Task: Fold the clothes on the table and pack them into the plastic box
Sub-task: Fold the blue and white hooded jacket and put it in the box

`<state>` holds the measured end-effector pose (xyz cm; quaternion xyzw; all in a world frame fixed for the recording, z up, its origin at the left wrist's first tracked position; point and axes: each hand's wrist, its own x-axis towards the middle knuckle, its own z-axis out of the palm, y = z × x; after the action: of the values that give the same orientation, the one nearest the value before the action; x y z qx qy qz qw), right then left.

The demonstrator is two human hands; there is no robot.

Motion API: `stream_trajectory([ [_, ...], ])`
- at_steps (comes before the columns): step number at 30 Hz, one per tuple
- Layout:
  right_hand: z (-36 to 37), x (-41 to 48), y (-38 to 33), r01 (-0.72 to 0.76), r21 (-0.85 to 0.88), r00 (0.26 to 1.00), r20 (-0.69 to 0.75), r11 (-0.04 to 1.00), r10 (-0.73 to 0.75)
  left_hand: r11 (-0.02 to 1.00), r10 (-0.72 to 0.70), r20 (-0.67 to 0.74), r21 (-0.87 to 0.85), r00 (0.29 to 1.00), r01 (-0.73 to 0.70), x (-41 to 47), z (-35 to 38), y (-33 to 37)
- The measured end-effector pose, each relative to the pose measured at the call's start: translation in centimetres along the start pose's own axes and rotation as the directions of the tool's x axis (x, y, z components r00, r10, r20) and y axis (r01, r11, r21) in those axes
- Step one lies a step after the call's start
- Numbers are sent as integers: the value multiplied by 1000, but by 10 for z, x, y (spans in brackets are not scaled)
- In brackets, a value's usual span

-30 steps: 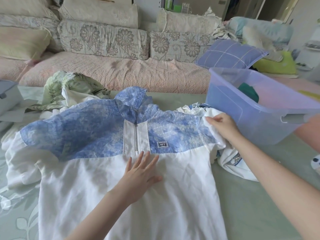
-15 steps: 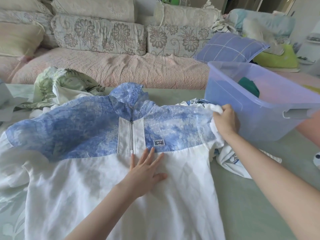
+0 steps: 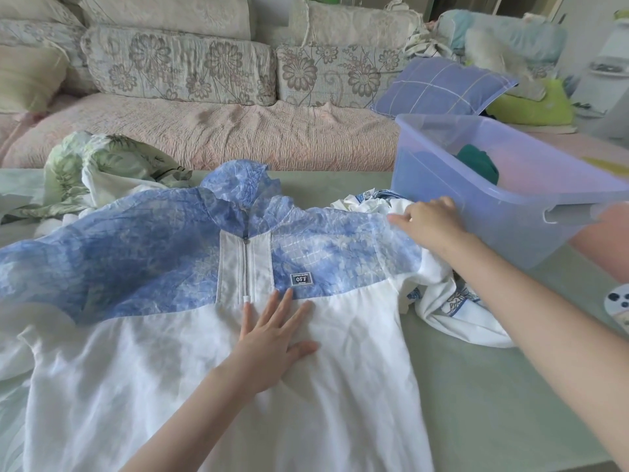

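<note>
Right hand (image 3: 429, 222) eased off its bunched grip, fingers seemingly stretched flat along the shoulder of the hoodie (image 3: 143, 260), left hand (image 3: 272, 338) pressed open-palmed on its white chest, garment lay spread on the table (image 3: 493, 386), plastic box (image 3: 510, 233) stood just beside.

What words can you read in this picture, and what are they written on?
"OFF": white letters on the small dark rectangular cloth patch, on the chest of the blue-and-white zip-neck fabric top.
Tiny print above and below "OFF" on the same patch: too small to read.
No other writing can be made out anywhere else in the picture.
</note>
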<state>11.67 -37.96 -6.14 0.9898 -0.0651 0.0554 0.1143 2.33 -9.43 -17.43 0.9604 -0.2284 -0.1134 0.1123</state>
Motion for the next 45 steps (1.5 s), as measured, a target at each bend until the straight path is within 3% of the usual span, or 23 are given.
stream_trajectory([
  [2, -1, -3, -1, 37, 16, 975, 218, 999, -40, 1000, -2, 0, 3, 1000, 2, -1, 1, 1],
  [4, 2, -4, 2, 29, -32, 961, 275, 999, -19, 1000, -6, -5, 4, 1000, 6, 0, 0, 1],
  [8, -2, 10, 8, -159, 86, 982, -91, 984, 166, 1000, -8, -4, 0, 1000, 8, 1, 1, 1],
  [10, 1, 14, 7, -157, 29, 970, -183, 987, 160, 1000, -4, -19, 11, 1000, 4, 0, 1, 1],
  [14, 29, 8, 0, 76, -171, 978, -180, 982, -107, 999, -15, -54, 38, 998, 17, -3, 3, 0],
  [18, 35, -26, -27, 342, 74, 841, -469, 937, -270, 995, -54, -115, 78, 992, 64, -3, 0, -6],
  [20, 44, -44, -36, 397, 142, 890, -301, 907, -342, 992, -58, -125, 102, 990, 71, -5, 0, -12],
  [22, 65, -53, -32, 337, 157, 938, 28, 928, -345, 994, -61, -100, 80, 993, 69, -9, 0, -18],
  [23, 74, -54, -27, 312, 146, 930, 154, 939, -333, 995, -60, -92, 69, 994, 67, -11, 1, -21],
  [25, 80, -53, -21, 292, 178, 906, 264, 940, -332, 996, -62, -105, 58, 993, 68, -15, 0, -25],
  [27, 77, -53, -22, 255, 325, 905, 251, 911, -343, 995, -69, -109, 60, 992, 76, -16, -2, -29],
  [31, 65, -75, -28, 229, 573, 972, -85, 787, -220, 993, -108, -42, 45, 993, 110, -16, -13, -36],
  [35, 63, -120, -41, 259, 575, 966, -147, 776, -213, 997, -72, -92, 27, 993, 74, -31, -23, -31],
  [37, 59, -145, -43, 155, 621, 975, -222, 769, -17, 1000, -30, -81, 4, 996, 31, -42, -22, -27],
  [39, 56, -153, -35, -139, 705, 965, -60, 696, 254, 999, -48, -34, -16, 998, 48, -51, -19, -24],
  [41, 57, -149, -28, -397, 668, 915, 231, 630, 331, 996, -82, 27, -27, 996, 82, -57, -15, -22],
  [43, 61, -145, -29, -459, 720, 887, 342, 520, 309, 995, -101, 59, -14, 993, 102, -61, -10, -21],
  [45, 61, -147, -39, -441, 773, 895, 338, 455, 293, 996, -93, 70, -5, 993, 94, -63, -8, -22],
])
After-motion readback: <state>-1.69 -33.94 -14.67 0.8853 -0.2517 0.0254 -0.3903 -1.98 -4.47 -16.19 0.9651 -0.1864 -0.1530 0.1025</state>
